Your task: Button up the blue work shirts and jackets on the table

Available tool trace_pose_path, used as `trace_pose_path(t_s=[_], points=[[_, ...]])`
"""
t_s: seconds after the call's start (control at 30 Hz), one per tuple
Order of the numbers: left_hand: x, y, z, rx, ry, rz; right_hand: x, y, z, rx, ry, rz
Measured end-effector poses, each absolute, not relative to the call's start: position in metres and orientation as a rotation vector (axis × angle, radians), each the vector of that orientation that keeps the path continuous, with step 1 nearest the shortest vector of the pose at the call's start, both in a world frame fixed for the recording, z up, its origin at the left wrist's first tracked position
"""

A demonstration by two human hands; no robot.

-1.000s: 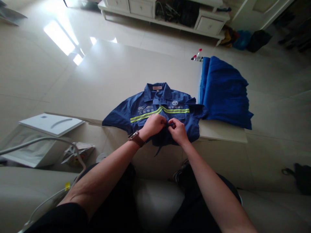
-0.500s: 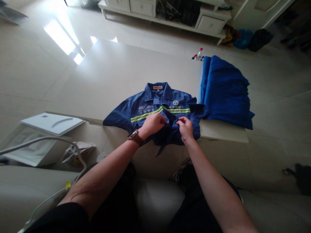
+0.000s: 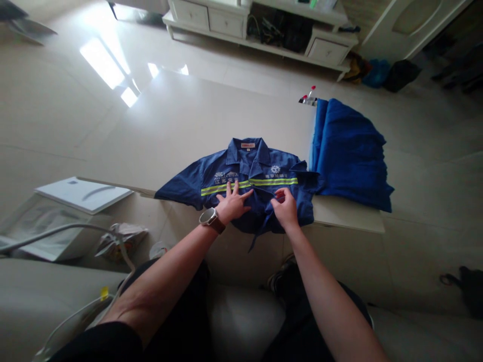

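A dark blue work jacket [image 3: 215, 173] with a collar, white lettering and a yellow-green reflective stripe lies front up on the low table [image 3: 181, 115]. Its lower part hangs over the near edge. My left hand [image 3: 232, 204] rests on the left front of the jacket, fingers spread flat just below the stripe. With thumb and fingertips together, my right hand [image 3: 286, 208] pinches the jacket's front flap right of the middle. One sleeve stretches out to the left; the other is bunched near the right side.
Bright blue folded cloth [image 3: 350, 156] lies on the table's right end. Small red-capped bottles [image 3: 312, 94] stand behind it. At left are a white box [image 3: 83, 193], a grey hose [image 3: 75, 227] and a plastic bag [image 3: 123, 239]. A white cabinet [image 3: 226, 22] stands across the floor.
My left hand has let go of the jacket front and spread flat on it, slightly lower left. My right hand still pinches the flap. The view has tilted up slightly.
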State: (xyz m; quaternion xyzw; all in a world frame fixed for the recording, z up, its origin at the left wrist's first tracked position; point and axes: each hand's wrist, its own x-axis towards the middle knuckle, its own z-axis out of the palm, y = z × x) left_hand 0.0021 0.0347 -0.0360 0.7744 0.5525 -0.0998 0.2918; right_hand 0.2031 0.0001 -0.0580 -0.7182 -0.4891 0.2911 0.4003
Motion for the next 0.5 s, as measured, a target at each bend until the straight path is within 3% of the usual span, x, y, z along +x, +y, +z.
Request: trace_pose_path(t_s=[0.3, 0.5], points=[[0.006, 0.022, -0.035, 2.048, 1.400, -0.314, 0.165, 0.010, -0.074, -1.868, -1.806, 0.526], [0.005, 0.026, -0.041, 2.012, 1.408, -0.184, 0.173, 0.017, -0.083, -1.871, -1.710, 0.622]])
